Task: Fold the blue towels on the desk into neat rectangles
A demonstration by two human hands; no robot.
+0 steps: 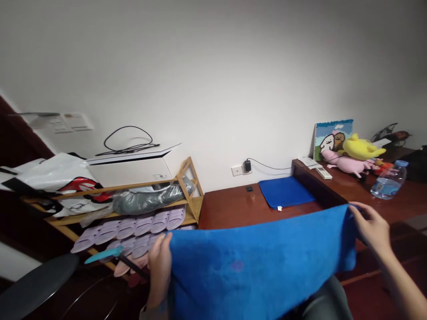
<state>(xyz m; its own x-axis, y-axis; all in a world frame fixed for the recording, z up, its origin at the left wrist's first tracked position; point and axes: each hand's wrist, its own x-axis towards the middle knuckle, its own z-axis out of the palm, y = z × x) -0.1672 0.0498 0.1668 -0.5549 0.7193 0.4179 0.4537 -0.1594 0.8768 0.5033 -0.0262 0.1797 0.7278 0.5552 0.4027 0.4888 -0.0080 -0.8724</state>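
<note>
Head view: holds a wide blue cloth (260,266) by its two upper corners, gripped in closed fingers by the left hand (160,262) and by the right hand (373,226). Hangs soft and matte in front of the near edge of a glossy reddish-brown desk (227,204), with a slightly sagging top edge, shallow folds near the right corner and a small faint purplish patch on its face. Shows beyond it, flat on the desktop, a darker blue pad (287,191) with rounded corners and a small white tag (279,208). Reveals to the right, on a raised reddish-brown surface, a plush yellow toy (362,148) resting on a pink toy (350,164), near a clear, ribbed plastic bottle (387,184). Includes at left a pale wooden rack (195,204) with smooth lilac slippers (143,225), a crinkly plastic-wrapped grey bundle (150,201) and a crisp-edged white box (130,171) under a looped black cable (133,149).
</note>
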